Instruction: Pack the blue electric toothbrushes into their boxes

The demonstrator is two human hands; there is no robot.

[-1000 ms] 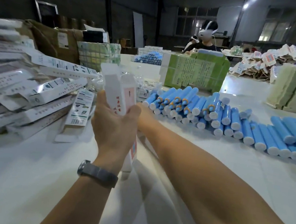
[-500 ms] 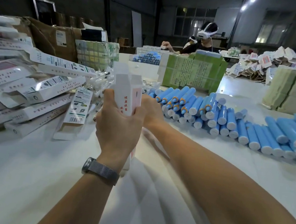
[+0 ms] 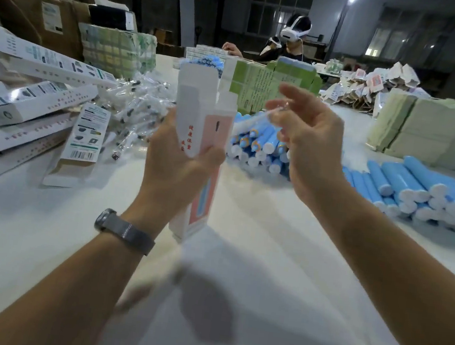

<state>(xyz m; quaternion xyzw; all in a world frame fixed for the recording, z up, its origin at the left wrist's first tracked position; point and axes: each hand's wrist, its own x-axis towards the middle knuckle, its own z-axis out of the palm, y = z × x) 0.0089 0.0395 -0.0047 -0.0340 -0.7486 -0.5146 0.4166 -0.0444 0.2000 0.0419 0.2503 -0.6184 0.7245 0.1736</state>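
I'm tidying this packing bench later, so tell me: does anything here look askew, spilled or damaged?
Nothing looks damaged. The flat boxes at the left lie in a slumped, fanned-out heap rather than a square stack, and clear-bagged parts spill loosely beside them. The box held upright in the left hand has its top flaps open.

green cartons (image 3: 263,90) | brown cardboard box (image 3: 38,17) | bagged brush heads (image 3: 136,105) | headset wearer (image 3: 294,40)

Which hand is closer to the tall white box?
Left. The left hand grips the white box around its middle; the right hand is beside it, apart, not touching.
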